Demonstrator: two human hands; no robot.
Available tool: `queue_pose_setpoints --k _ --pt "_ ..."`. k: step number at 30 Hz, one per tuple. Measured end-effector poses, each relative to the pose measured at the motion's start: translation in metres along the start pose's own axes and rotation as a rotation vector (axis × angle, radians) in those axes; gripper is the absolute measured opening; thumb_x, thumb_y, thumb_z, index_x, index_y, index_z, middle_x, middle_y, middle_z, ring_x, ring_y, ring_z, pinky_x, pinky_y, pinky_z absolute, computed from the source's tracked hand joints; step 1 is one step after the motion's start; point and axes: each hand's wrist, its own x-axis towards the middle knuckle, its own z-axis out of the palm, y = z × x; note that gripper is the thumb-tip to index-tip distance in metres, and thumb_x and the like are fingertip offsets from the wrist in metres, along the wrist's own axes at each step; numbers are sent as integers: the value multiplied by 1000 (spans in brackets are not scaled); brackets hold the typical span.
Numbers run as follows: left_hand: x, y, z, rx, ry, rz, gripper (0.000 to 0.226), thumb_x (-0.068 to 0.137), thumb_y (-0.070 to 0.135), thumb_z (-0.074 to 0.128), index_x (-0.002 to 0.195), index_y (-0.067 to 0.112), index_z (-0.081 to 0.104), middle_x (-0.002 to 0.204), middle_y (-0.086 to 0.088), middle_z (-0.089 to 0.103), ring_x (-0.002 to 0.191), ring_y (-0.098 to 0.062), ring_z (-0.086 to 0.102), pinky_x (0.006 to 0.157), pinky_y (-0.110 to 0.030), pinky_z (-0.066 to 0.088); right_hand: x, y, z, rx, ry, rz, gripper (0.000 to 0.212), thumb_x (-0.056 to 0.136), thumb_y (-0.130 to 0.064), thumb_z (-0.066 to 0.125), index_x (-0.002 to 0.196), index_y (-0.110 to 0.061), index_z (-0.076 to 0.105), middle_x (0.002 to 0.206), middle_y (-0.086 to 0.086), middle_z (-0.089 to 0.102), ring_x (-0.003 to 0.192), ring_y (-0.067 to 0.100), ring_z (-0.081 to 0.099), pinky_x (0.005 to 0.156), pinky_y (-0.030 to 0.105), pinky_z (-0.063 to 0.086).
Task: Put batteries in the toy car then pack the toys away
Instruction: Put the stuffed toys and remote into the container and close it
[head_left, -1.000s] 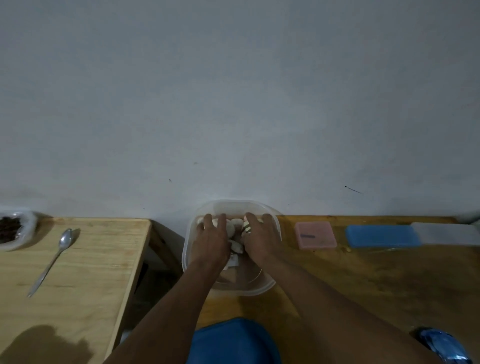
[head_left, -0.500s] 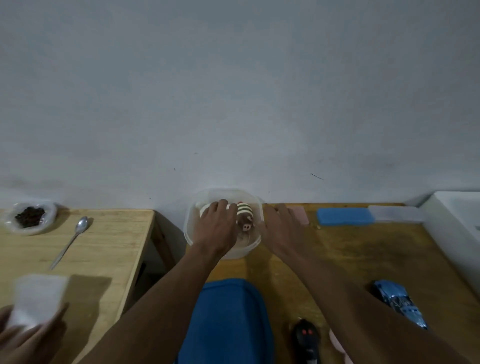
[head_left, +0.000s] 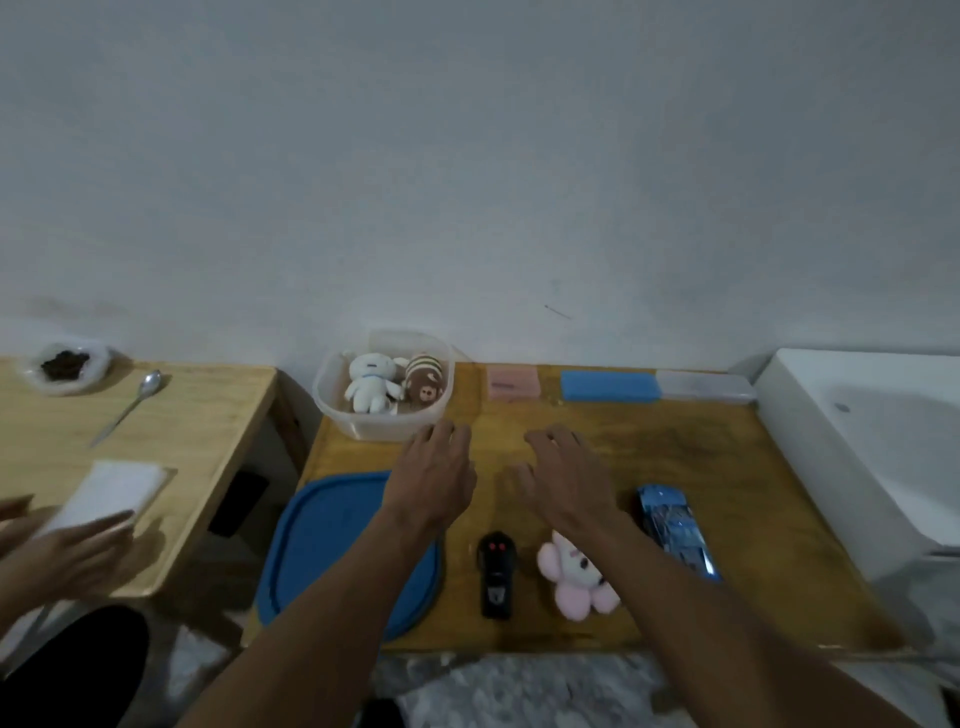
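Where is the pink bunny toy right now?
In the head view, the pink bunny toy lies at the near edge of the wooden table, between the black remote and the blue toy car, partly under the right forearm.

Container (head_left: 384, 421): far left of the desk (head_left: 675, 457), against the wall; two plush toys (head_left: 395, 384) inside.
Lid (head_left: 332, 540): in front of the container.
Remote (head_left: 497, 574): right of the lid.
Third plush (head_left: 574, 579): between remote and toy car (head_left: 675, 525).
Three boxes (head_left: 610, 386): in a row along the wall, right of the container.
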Motion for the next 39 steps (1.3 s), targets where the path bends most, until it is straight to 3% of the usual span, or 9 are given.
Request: queue_pose_setpoints --k 7,11,18,28,33,39 --pt "-54 53 45 -32 -146 -11 38 100 28 42 134 12 42 134 -7 47 123 -26 45 99 -35 43 -71 38 16 16 -122 28 43 89 -37 49 128 -18 54 128 11 53 114 29 51 89 41 47" --pt "-64 65 61 -52 -204 -29 39 101 30 40 136 13 40 138 -8 45 126 -26 43 100 -35 41 -93 48 29 31 -168 53 61 80 -46 23 124 -21 56 122 10 54 106 29 53 87 41 45" --pt "-66 70 83 -42 -299 -31 40 100 29 42 137 14 37 141 -9 40 130 -28 38 105 -38 40 -98 57 44 10 -235 95 48 88 -31 53 135 -27 45 138 9 42 115 31 46 95 40 41" --pt "-49 61 100 -52 -401 -60 49 99 30 46 144 17 30 147 -8 32 132 -32 34 96 -42 49 -80 70 80 -76 -380 107 51 88 -40 52 137 -29 41 143 10 38 126 31 40 99 45 40" --pt "-40 63 107 38 -403 20 45 100 22 43 143 11 36 148 -11 34 131 -31 34 109 -39 32 -73 71 89 -134 -389 98 46 89 -41 51 134 -31 45 143 11 37 123 34 40 99 44 35" --pt "-36 61 114 -12 -450 -38 43 97 19 46 139 14 43 146 -9 38 130 -33 35 109 -41 35 -69 73 91 -110 -396 109 42 90 -40 51 130 -31 49 141 11 39 124 32 38 101 43 33"
